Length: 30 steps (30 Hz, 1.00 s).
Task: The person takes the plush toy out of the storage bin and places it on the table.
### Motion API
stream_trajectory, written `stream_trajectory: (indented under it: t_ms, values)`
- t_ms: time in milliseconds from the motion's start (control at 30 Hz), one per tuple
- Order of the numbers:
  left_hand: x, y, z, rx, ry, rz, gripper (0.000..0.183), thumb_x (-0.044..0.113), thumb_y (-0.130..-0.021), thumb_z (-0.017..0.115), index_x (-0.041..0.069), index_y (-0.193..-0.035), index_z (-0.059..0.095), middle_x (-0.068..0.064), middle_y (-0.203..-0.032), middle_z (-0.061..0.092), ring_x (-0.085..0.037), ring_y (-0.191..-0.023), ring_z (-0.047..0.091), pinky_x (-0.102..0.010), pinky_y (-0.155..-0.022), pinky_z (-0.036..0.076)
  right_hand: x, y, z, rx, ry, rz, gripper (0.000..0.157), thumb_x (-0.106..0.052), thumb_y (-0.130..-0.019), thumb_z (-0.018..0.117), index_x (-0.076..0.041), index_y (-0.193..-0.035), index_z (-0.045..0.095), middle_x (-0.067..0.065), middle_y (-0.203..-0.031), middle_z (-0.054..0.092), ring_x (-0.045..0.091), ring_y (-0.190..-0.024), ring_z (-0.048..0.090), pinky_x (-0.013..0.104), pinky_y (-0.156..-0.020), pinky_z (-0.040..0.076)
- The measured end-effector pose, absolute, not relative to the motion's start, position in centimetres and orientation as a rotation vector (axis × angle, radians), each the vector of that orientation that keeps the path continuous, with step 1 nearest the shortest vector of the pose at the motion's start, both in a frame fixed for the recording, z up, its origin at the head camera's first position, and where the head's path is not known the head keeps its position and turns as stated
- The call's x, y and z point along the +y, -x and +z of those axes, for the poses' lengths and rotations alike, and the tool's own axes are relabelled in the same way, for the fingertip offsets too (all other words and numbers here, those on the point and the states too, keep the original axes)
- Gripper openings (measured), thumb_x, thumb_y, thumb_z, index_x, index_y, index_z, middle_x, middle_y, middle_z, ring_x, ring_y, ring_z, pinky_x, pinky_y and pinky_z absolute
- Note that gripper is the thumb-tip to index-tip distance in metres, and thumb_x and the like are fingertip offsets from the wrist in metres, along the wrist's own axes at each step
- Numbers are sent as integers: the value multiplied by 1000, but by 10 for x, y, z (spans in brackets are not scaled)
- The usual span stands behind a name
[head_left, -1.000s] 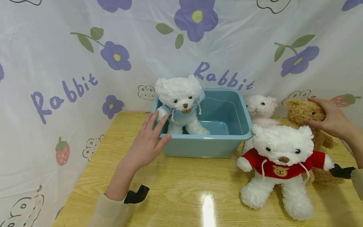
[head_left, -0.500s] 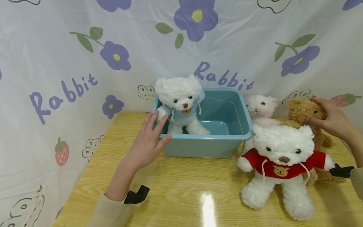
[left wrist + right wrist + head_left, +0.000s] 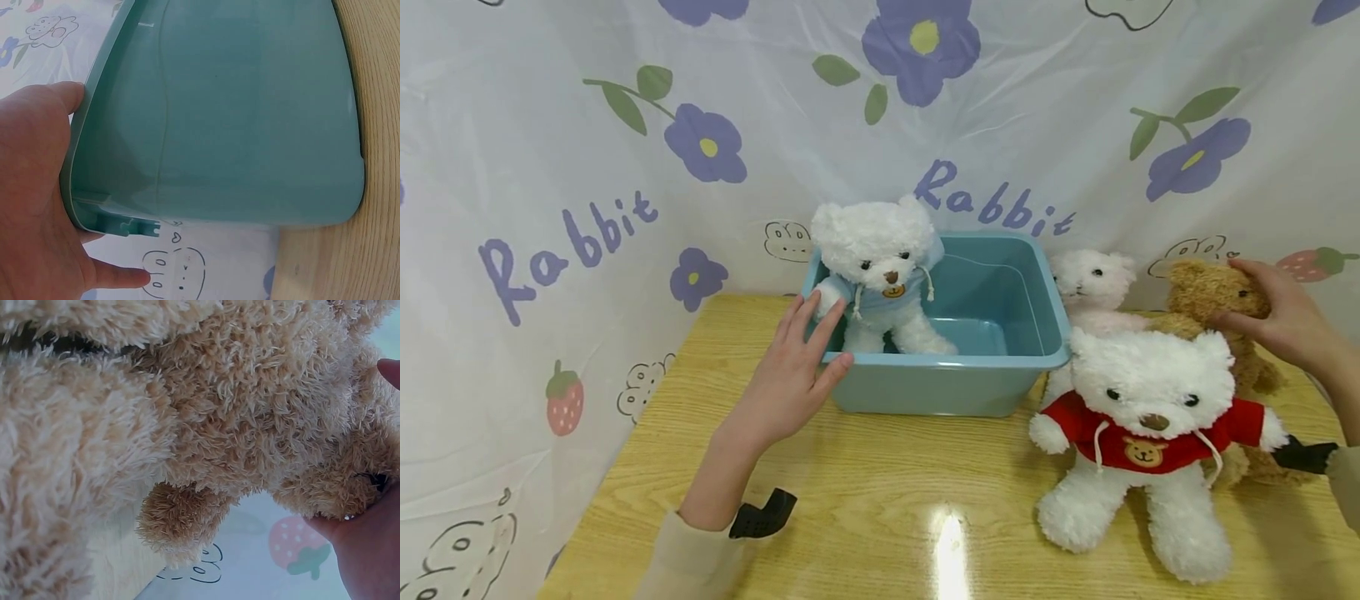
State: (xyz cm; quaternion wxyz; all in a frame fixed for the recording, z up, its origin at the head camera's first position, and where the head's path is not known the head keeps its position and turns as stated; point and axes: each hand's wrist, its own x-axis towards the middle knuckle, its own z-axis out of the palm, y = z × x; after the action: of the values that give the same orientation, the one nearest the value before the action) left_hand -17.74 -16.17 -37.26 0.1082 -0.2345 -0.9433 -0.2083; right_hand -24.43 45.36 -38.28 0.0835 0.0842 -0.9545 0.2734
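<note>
My left hand (image 3: 782, 379) rests on the front-left corner of a blue-green plastic tub (image 3: 925, 385), its fingers spread over the rim. Inside the tub's left end sits a white teddy bear (image 3: 880, 250) in a light blue hoodie, close to those fingertips. At the right, my right hand (image 3: 1288, 321) grips the head of a brown teddy bear (image 3: 1206, 292), thumb in front. In the right wrist view the brown bear's curly body (image 3: 250, 406) fills most of the picture. Its lower part is hidden in the head view by a white teddy bear (image 3: 1150, 383) in a red hoodie.
A pale plush toy (image 3: 1093, 283) sits behind the red-hooded bear, against the tub's right side. Everything stands on a wooden table (image 3: 865, 492). A printed cloth (image 3: 775, 150) with flowers hangs behind it.
My right hand and the brown bear's head have shifted slightly to the right. My left hand, the tub and the other toys stay where they were.
</note>
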Motion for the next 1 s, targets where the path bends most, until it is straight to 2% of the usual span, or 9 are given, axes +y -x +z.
stream_trajectory:
  t_ms: [267, 1000]
  values:
    - [-161, 179, -373, -2775, 696, -614, 69, 42, -109, 48, 16, -166, 19, -19, -170, 7, -42, -155, 0, -64, -118, 20, 455, 241, -385, -2835, -239, 811, 81, -16, -101, 62, 5, -161, 10, 42, -159, 9, 64, -144, 6, 80, -109, 6]
    - [-162, 179, -377, -2742, 698, -625, 67, 44, -110, 46, 15, -165, 22, -20, -169, 10, -45, -154, 5, -66, -116, 24, 457, 242, -389, -2838, -225, 827, 83, -15, -101, 62, 7, -161, 9, 43, -158, 9, 66, -142, 8, 81, -107, 8]
